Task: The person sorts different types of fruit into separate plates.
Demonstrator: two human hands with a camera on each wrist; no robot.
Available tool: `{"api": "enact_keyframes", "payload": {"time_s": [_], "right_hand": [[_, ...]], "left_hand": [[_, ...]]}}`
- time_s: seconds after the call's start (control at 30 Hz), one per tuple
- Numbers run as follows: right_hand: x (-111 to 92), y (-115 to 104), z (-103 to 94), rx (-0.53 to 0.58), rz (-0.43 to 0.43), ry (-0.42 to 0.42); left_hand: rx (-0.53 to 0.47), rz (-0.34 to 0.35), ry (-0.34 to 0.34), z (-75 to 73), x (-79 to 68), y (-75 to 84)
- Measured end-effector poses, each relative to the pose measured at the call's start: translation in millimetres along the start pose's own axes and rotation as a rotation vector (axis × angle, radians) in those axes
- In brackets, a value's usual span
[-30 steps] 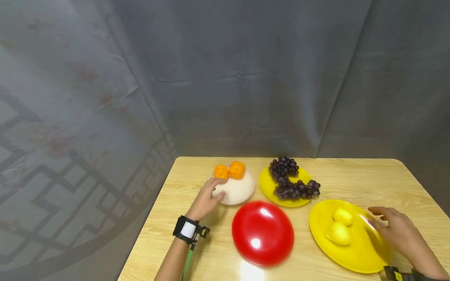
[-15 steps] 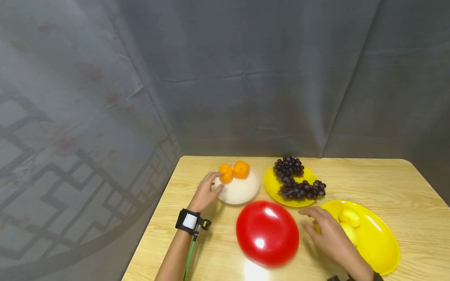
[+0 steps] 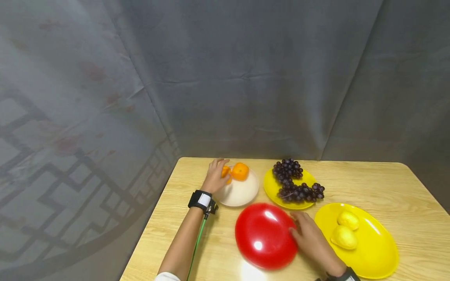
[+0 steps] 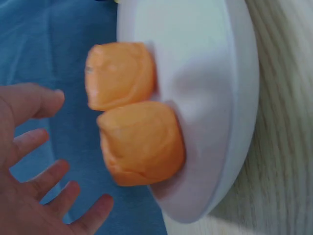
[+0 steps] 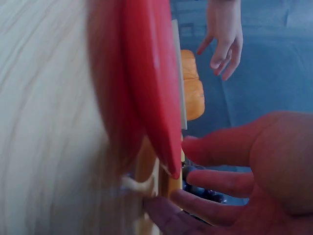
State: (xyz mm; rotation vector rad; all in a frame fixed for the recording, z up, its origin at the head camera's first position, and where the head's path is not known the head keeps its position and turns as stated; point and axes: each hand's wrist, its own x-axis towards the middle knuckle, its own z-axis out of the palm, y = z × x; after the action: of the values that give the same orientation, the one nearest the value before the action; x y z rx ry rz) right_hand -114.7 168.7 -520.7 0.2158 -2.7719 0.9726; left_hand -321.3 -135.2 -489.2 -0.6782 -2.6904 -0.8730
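Observation:
My left hand (image 3: pixel 217 180) reaches over the left side of the white plate (image 3: pixel 242 194), beside two squarish orange fruits that look like mandarins. The nearer mandarin (image 4: pixel 142 143) is partly hidden by the hand in the head view. In the left wrist view the fingers are spread, with a gap between them and both fruits; the other mandarin (image 4: pixel 121 74) touches its neighbour. My right hand (image 3: pixel 311 238) is at the right edge of the red plate (image 3: pixel 265 236). Its fingers are loosely spread, and the thumb and fingertips are right at the rim in the right wrist view.
Dark grapes (image 3: pixel 299 191) lie on a yellow plate (image 3: pixel 270 187) at the back, some overhanging its right rim. Two lemons (image 3: pixel 344 237) sit on a larger yellow plate (image 3: pixel 376 253) at the right, close to my right forearm. A grey curtain (image 3: pixel 246 97) stands behind the wooden table (image 3: pixel 379 183).
My right hand has moved left from the lemon plate to the red plate's edge. My left hand has moved forward, up beside the nearer mandarin. The plates and fruit keep their places.

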Motion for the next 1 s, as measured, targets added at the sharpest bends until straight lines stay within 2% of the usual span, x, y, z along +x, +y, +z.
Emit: {"api": "enact_keyframes", "payload": {"time_s": [0.13, 0.23, 0.57, 0.7, 0.83, 1.0], "right_hand": [[1.1, 1.4, 5.2, 0.016, 0.028, 0.004], [1.9, 0.8, 7.4, 0.027, 0.045, -0.005], [4.2, -1.6, 6.8, 0.086, 0.112, -0.043], [5.2, -1.4, 6.6, 0.112, 0.123, -0.053], [5.0, 0.2, 6.2, 0.123, 0.128, -0.060], [4.4, 1.2, 6.7, 0.128, 0.147, -0.076]], "left_hand": [[0.016, -0.033, -0.084, 7.8, 3.1, -7.1], [0.022, -0.045, -0.122, 13.2, 2.6, -11.9], [-0.015, -0.076, -0.153, 22.3, 3.7, -21.2], [-0.045, -0.087, -0.140, 16.3, 3.5, -19.7], [-0.066, -0.070, -0.092, 3.1, 1.8, -16.6], [-0.058, 0.036, 0.018, -20.2, -6.4, -2.3]]}}
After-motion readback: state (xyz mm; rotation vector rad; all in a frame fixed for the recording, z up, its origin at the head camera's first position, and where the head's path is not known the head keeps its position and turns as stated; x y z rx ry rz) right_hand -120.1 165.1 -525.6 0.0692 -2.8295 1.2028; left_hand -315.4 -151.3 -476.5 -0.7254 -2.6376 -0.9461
